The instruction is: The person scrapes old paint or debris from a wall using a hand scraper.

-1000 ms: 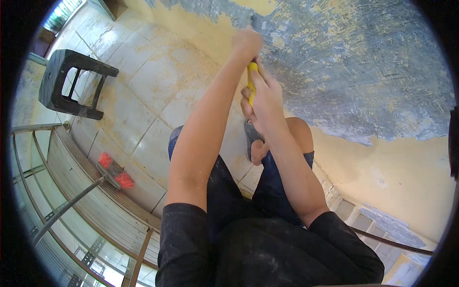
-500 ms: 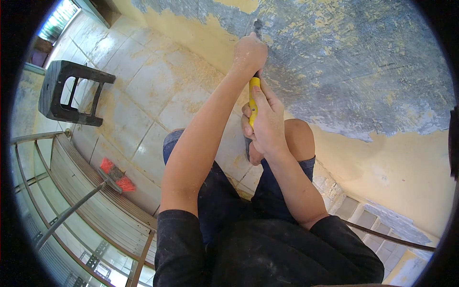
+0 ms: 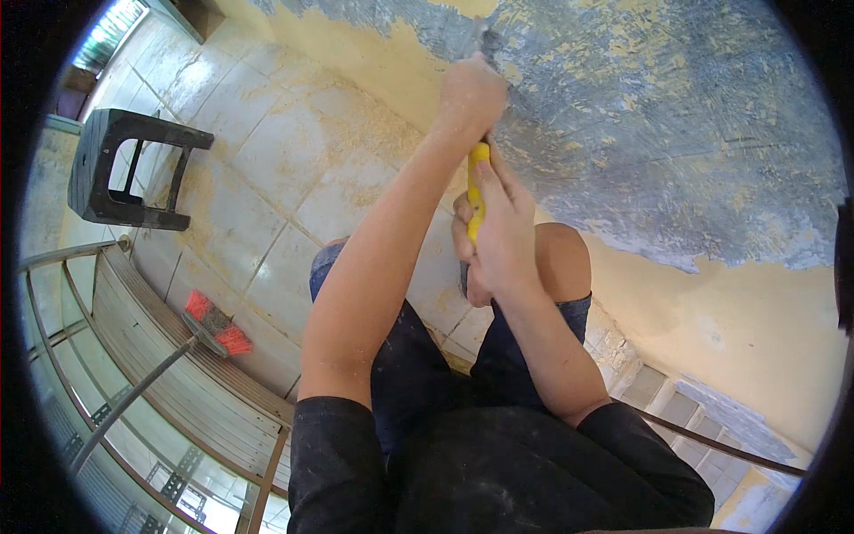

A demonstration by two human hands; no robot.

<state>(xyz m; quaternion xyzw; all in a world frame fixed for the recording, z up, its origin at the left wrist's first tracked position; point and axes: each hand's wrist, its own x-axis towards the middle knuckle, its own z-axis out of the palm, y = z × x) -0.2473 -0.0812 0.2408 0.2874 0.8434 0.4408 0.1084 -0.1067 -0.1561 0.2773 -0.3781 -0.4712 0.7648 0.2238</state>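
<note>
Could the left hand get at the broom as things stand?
Probably not: the left hand is up on the yellow-handled scraper at the wall, while the broom lies far below on the floor.

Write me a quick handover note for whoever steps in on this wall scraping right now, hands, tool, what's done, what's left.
Left hand: gripped round the upper end of the yellow-handled scraper, pressing it to the wall.
Right hand: closed on the yellow handle lower down.
Blade end is mostly hidden by the left hand.
Done: a broad patch of wall scraped to grey, with yellow flecks left in it.
Left: the yellow paint below and beside that patch.
Nearby: paint dust on the tiled floor, black stool, red broom.
</note>
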